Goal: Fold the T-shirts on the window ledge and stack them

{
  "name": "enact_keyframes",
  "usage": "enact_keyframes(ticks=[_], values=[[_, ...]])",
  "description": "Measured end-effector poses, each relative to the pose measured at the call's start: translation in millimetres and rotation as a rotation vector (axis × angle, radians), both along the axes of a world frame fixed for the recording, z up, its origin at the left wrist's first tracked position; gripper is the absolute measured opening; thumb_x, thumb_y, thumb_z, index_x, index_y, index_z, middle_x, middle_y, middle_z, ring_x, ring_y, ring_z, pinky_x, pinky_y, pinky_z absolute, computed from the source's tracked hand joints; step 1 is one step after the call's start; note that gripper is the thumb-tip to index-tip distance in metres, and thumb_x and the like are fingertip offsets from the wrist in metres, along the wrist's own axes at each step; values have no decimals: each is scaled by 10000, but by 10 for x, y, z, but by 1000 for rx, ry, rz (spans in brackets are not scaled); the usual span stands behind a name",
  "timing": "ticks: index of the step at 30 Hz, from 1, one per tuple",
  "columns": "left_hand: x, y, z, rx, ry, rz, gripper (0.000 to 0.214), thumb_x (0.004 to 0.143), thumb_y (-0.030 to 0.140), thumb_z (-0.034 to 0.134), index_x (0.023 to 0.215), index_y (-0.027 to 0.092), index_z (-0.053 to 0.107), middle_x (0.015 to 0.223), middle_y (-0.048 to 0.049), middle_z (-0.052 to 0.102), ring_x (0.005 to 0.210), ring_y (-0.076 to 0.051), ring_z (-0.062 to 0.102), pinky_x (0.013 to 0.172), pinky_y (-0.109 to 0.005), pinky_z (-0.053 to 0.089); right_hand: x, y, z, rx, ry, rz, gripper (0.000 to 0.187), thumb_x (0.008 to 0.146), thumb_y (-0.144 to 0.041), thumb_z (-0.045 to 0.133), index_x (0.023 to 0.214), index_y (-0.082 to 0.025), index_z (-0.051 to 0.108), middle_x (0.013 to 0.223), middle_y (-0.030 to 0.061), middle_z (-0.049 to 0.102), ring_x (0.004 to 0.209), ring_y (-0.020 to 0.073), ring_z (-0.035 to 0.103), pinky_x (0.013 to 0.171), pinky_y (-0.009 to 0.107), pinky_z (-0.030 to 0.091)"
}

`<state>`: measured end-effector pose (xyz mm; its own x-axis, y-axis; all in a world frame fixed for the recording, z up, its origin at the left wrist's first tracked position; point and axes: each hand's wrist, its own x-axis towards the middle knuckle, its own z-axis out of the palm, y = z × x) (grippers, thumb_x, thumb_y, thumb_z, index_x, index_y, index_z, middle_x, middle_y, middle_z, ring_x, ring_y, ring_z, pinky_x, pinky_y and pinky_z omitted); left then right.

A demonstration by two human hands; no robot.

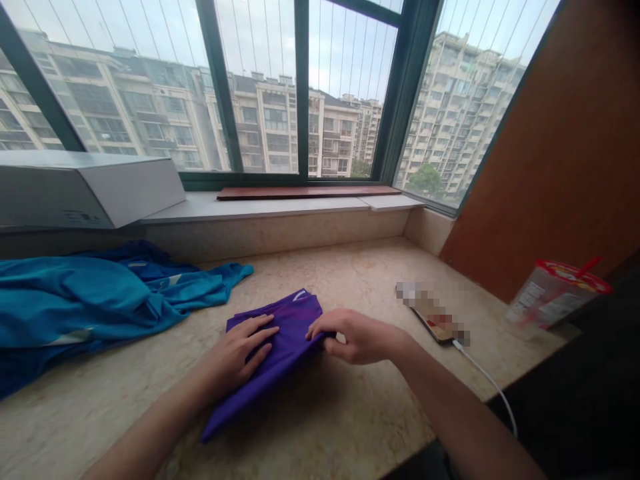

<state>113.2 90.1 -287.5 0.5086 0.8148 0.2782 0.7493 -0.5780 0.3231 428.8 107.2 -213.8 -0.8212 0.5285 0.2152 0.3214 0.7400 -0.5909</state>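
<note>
— Your right forearm (450,407) reaches in nearest. Hands?
— Left hand (245,347): flat, fingers spread on the purple cloth (291,333). Right hand (353,335): narrow, pinching that cloth's right edge.
— Cloth's where?
— On your counter (370,267), between back and front edges. Phone (434,317) near front edge, cup (550,300) toward right end, blue clothes (105,293) heaped left, along back edge.

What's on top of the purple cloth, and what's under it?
The left hand rests on top of the purple cloth, while the right hand holds its right edge. Under it is the marbled countertop; the part it covers cannot be seen.
</note>
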Motion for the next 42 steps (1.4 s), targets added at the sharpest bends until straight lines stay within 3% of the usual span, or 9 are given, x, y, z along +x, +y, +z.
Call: enact_keyframes(ticks=[5, 10, 13, 20, 25, 28, 32, 37, 42], values=[[151, -61, 73, -298, -322, -17, 421, 973, 439, 497, 1317, 289, 688, 1307, -49, 716, 1212, -288, 659, 1093, -456, 484, -12, 70, -57, -125, 211, -216, 211, 908, -166, 505, 997, -184, 696, 831, -2, 687, 739, 143, 602, 653, 240, 455], [226, -75, 213, -482, -916, 287, 634, 927, 662, 451, 1264, 184, 695, 1274, -126, 726, 1198, -331, 667, 1071, -476, 495, -149, 296, -262, -160, 352, -433, 205, 948, -261, 496, 978, -186, 684, 903, 27, 722, 835, 177, 655, 763, 286, 497], [215, -99, 266, -442, -1019, 367, 740, 937, 726, 361, 1319, 152, 631, 1331, -167, 684, 1247, -335, 634, 1092, -499, 469, -272, 466, -398, -106, 380, -538, 210, 932, -278, 534, 1061, -209, 686, 1027, 45, 742, 966, 200, 680, 886, 325, 508], [218, -118, 201, -86, -668, 428, 541, 975, 516, 441, 1364, 162, 570, 1415, -172, 599, 1322, -318, 571, 1131, -511, 435, -404, 686, -682, 89, 236, -698, 355, 913, -245, 585, 1264, -206, 626, 1186, 92, 703, 1080, 233, 665, 998, 389, 502], [195, -176, 228, 167, -193, 212, 394, 981, 314, 498, 1335, 200, 628, 1540, -130, 500, 1461, -305, 416, 1218, -509, 342, -347, 638, -636, 291, 106, -776, 352, 975, -245, 503, 1289, -176, 647, 1325, 160, 611, 1195, 279, 608, 1063, 468, 467], [202, -226, 256, 179, -43, 83, 424, 1012, 305, 465, 1407, 216, 593, 1529, -102, 532, 1467, -284, 418, 1241, -527, 298, -321, 531, -542, 404, 47, -539, 338, 1005, -273, 494, 1274, -205, 686, 1442, 149, 572, 1307, 296, 545, 1142, 524, 391], [222, -227, 190, 51, 72, 84, 448, 1026, 317, 445, 1443, 204, 567, 1508, -102, 558, 1436, -269, 469, 1227, -529, 319, -300, 374, -500, 245, -146, -123, 440, 1038, -418, 479, 1430, -256, 593, 1533, 97, 526, 1451, 270, 433, 1211, 511, 319], [170, -135, 83, 114, 97, 207, 427, 1020, 257, 425, 1406, 192, 595, 1522, -113, 541, 1448, -285, 450, 1220, -530, 323, -169, 293, -409, 88, -269, -101, 589, 1020, -548, 471, 1544, -278, 448, 1638, 86, 366, 1515, 267, 331, 1247, 489, 259], [41, -88, 96, 225, 102, 393, 398, 992, 180, 424, 1328, 166, 637, 1461, -149, 591, 1429, -323, 464, 1193, -548, 354, -26, 278, -344, 159, -336, -159, 572, 982, -618, 502, 1468, -321, 555, 1567, 70, 488, 1426, 304, 458, 1188, 506, 338]])
